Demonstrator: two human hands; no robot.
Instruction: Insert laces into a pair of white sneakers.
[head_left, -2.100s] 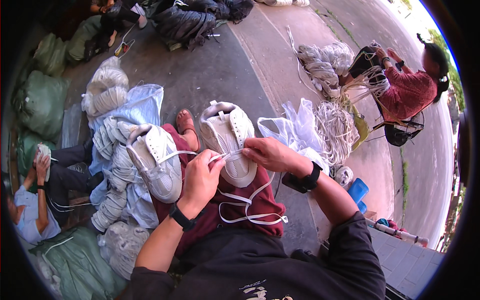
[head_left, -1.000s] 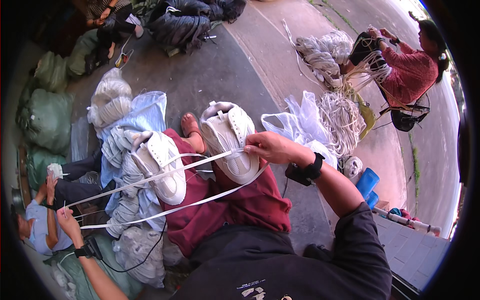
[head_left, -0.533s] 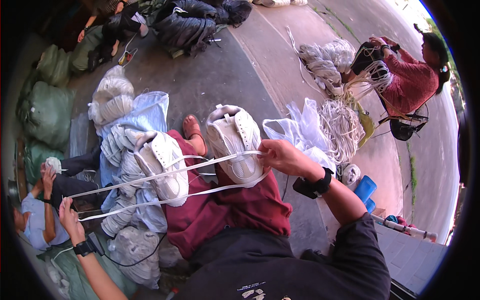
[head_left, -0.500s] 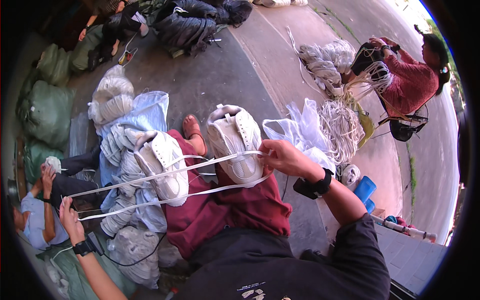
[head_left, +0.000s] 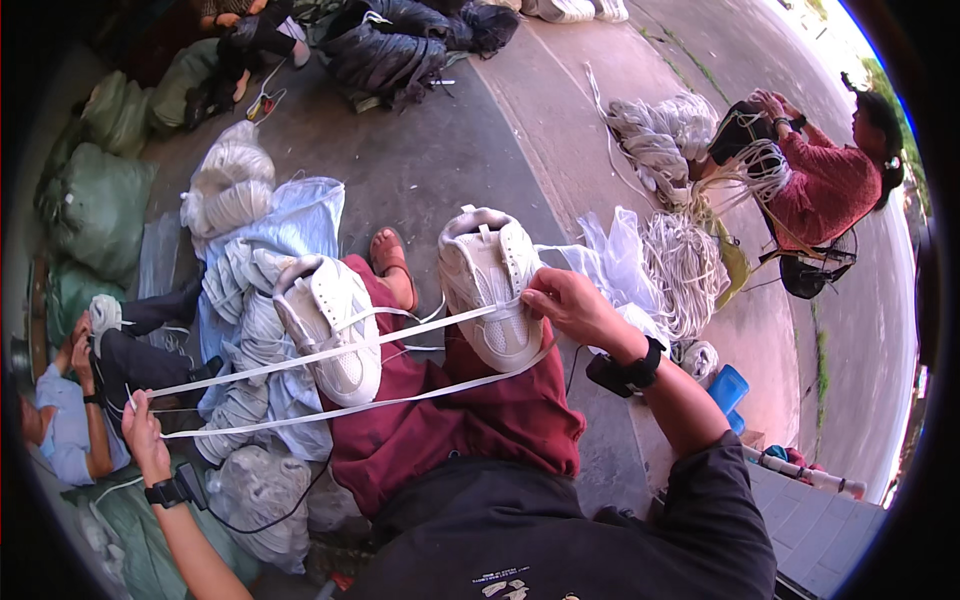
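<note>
Two white sneakers rest on my thighs in dark red trousers point(head_left: 455, 425). The left sneaker point(head_left: 345, 335) and the right sneaker point(head_left: 490, 290) both have their toes toward me. A flat white shoelace point(head_left: 330, 356) runs in two nearly taut strands from the right sneaker across the left one, out to the far left. At that end my left hand point(head_left: 147, 437) is closed on the shoelace. My right hand point(head_left: 572, 305), beside the right sneaker's front, pinches the shoelace where it meets the shoe; its fingertips partly hide the lace there.
Bundled white laces point(head_left: 240, 295) lie on plastic sheeting to the left. More lace bundles point(head_left: 685, 270) lie right, near a seated person in red point(head_left: 825, 185). Another person point(head_left: 80, 420) sits at the left edge. Green sacks point(head_left: 100, 212) and black bags point(head_left: 380, 50) stand farther off.
The right sneaker and my right hand have shifted slightly to the right. My left hand has moved a little rightward, and the lace strands stay stretched between my hands.
</note>
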